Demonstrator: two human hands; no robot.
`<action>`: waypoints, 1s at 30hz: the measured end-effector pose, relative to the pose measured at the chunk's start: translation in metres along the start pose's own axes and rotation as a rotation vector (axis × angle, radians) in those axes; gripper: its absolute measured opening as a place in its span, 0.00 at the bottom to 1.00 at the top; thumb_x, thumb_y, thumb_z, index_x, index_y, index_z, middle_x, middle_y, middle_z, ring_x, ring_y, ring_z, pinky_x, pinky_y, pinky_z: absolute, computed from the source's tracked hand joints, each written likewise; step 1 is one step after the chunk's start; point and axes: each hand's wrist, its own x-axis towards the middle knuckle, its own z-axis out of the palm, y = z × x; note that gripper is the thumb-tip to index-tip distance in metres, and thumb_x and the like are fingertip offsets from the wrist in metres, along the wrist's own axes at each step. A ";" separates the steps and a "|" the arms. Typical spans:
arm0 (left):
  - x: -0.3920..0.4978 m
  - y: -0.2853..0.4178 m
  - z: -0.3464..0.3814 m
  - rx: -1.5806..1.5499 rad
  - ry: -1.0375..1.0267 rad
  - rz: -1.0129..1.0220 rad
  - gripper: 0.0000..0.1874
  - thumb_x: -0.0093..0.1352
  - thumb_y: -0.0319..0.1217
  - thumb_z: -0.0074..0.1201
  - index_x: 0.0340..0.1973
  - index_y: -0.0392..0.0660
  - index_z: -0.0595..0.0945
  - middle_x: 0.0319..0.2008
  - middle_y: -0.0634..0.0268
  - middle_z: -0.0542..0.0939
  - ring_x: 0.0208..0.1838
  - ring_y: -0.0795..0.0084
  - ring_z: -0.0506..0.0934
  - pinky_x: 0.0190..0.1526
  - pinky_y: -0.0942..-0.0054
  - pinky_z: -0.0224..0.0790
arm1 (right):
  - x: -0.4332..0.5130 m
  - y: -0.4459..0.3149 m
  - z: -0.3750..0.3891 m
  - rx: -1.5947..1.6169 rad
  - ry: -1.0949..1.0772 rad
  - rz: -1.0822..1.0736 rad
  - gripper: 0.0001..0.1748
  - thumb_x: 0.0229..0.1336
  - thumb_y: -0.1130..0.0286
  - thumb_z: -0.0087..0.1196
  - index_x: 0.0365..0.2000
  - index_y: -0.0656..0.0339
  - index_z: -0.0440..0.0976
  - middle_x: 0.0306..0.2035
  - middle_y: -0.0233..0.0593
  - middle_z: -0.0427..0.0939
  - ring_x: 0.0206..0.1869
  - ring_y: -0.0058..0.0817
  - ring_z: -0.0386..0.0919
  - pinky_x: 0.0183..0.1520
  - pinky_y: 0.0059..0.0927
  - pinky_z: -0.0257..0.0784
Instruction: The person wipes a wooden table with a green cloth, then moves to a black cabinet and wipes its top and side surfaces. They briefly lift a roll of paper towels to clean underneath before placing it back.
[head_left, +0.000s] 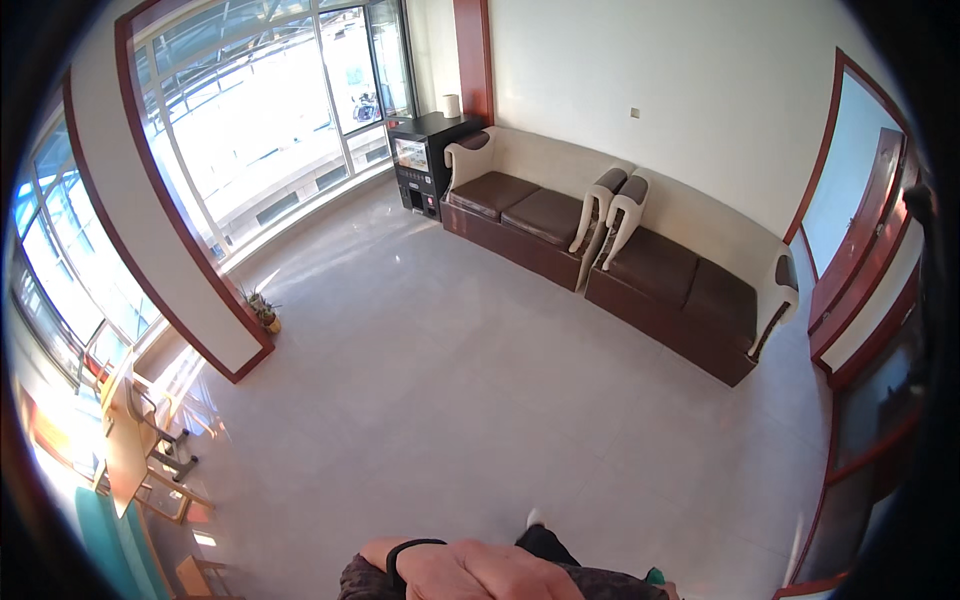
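My left hand (487, 574) lies across the bottom edge of the view, back upward. A black band (401, 559) circles its wrist, below a dark patterned sleeve (367, 579). Its fingers run out of the frame, so whatever they hold is hidden. To the right, a small green object (655, 576) shows at the edge of dark patterned clothing (611, 582). Beside it is a sliver of skin, apparently my right hand (670, 591), mostly cut off. One dark trouser leg (547, 544) and a light shoe (535, 517) reach forward on the tiled floor (450, 420).
Two beige sofas with brown seats (536, 206) (675, 274) line the far wall. A black vending machine (420, 169) bears a white paper roll (450, 106). Potted plants (262, 311) sit by a pillar (169, 225). Left are a wooden table (124, 442) and chairs; right, a red-brown door (862, 240).
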 end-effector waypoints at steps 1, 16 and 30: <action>0.004 -0.005 -0.014 0.009 0.058 -0.006 0.12 0.69 0.28 0.60 0.37 0.27 0.87 0.39 0.39 0.83 0.40 0.48 0.83 0.41 0.58 0.83 | 0.006 -0.021 0.003 -0.011 -0.011 0.011 0.10 0.49 0.74 0.60 0.34 0.68 0.77 0.26 0.40 0.76 0.26 0.32 0.77 0.29 0.39 0.72; 0.131 -0.067 -0.319 0.219 0.041 0.247 0.12 0.69 0.25 0.59 0.36 0.23 0.85 0.38 0.36 0.82 0.37 0.45 0.83 0.39 0.57 0.83 | 0.265 -0.489 0.039 0.064 -0.129 -0.276 0.12 0.54 0.78 0.56 0.41 0.67 0.76 0.30 0.38 0.78 0.29 0.32 0.77 0.33 0.38 0.74; 0.198 -0.021 -0.637 0.346 -0.109 -0.246 0.60 0.69 0.73 0.26 0.69 0.20 0.57 0.72 0.33 0.56 0.76 0.41 0.56 0.74 0.49 0.45 | 0.387 -0.874 0.120 0.151 -0.266 -0.541 0.14 0.60 0.74 0.58 0.45 0.69 0.76 0.37 0.40 0.81 0.36 0.33 0.80 0.40 0.41 0.76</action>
